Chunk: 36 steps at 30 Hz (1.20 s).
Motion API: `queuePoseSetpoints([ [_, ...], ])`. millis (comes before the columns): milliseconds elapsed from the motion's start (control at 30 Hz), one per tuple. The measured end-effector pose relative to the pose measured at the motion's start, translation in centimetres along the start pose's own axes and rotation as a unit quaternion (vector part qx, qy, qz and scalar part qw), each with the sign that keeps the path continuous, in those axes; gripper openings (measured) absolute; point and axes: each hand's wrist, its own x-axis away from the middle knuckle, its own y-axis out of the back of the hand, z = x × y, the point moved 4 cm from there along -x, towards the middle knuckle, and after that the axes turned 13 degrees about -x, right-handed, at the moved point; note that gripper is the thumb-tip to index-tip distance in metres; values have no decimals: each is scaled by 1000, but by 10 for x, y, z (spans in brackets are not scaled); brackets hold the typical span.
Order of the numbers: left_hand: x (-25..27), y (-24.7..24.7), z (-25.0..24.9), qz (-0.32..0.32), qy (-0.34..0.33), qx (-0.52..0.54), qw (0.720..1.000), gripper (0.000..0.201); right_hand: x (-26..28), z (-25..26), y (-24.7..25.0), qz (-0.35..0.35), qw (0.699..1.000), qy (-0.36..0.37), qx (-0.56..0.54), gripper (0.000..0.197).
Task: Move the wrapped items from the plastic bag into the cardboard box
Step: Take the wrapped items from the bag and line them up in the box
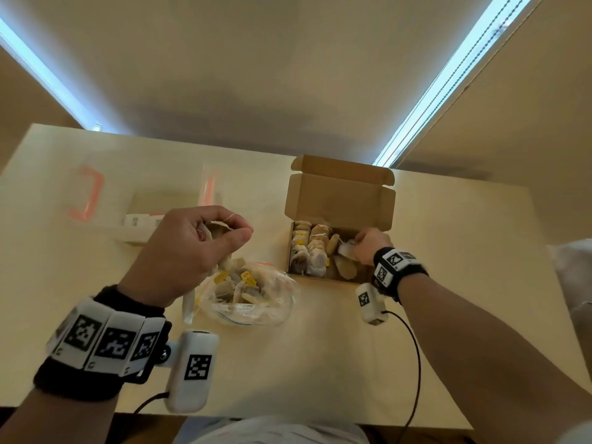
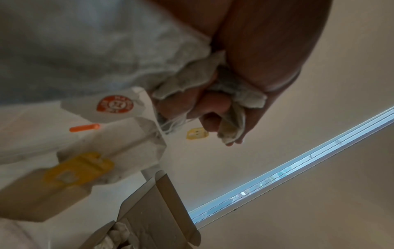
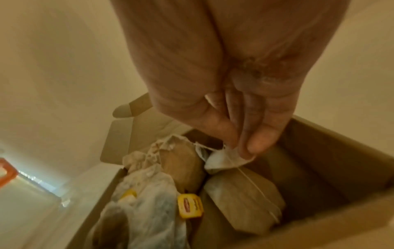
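Observation:
A clear plastic bag [image 1: 256, 299] with several tea bags lies at the table's middle. My left hand [image 1: 189, 248] is raised above it and grips a bunch of tea bags [image 2: 192, 80]; yellow tags [image 2: 197, 134] dangle from their strings. The open cardboard box [image 1: 339, 200] stands to the right, its left part packed with tea bags [image 1: 312, 248]. My right hand [image 1: 368, 245] reaches into the box and pinches the top edge of a tea bag [image 3: 226, 161] between thumb and fingers, over other bags [image 3: 243, 190].
A white carton [image 1: 144, 225] lies flat at the back left of the table [image 1: 448, 283]. Orange tape marks [image 1: 86, 193] are stuck on the table beyond it. A wall with a window blind cord [image 1: 448, 84] rises behind the table.

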Motion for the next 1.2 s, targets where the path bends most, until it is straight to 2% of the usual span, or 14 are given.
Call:
queuePoseSetpoints([
  [133, -1, -4, 6, 9, 9, 1, 1000, 6, -3, -5, -17, 35, 999, 15, 39, 40],
  [300, -2, -3, 8, 7, 14, 0, 1000, 4, -6, -8, -20, 20, 990, 63, 122, 46],
  [400, -4, -5, 8, 11, 20, -2, 1000, 3, -4, -10, -31, 39, 976, 95, 193, 39],
  [567, -3, -7, 6, 15, 27, 4, 999, 8, 1, -11, -35, 22, 988, 85, 128, 39],
  [700, -2, -7, 8, 11, 32, -3, 999, 10, 3, -10, -26, 37, 994, 79, 62, 41],
  [867, -2, -7, 5, 11, 30, -11, 999, 6, 6, 6, -13, -15, 977, 193, 94, 38],
  [933, -2, -7, 6, 11, 31, -14, 999, 5, 5, 12, -15, 25, 964, 236, 123, 43],
  [967, -2, -6, 7, 11, 30, -15, 999, 6, 4, 13, -18, 50, 955, 248, 154, 37],
  [1033, -3, -6, 9, 13, 27, -14, 999, 6, 2, 12, -19, 61, 942, 229, 238, 18],
  [1067, -4, -7, 10, 15, 27, -9, 999, 5, 3, 10, -15, 55, 941, 200, 269, 17],
  [1133, -5, -9, 12, 18, 29, -2, 999, 5, 3, 2, -11, 62, 938, 160, 300, 23],
  [1200, -5, -13, 14, 19, 32, -9, 999, 8, 3, -7, -16, 94, 931, 158, 315, 43],
])
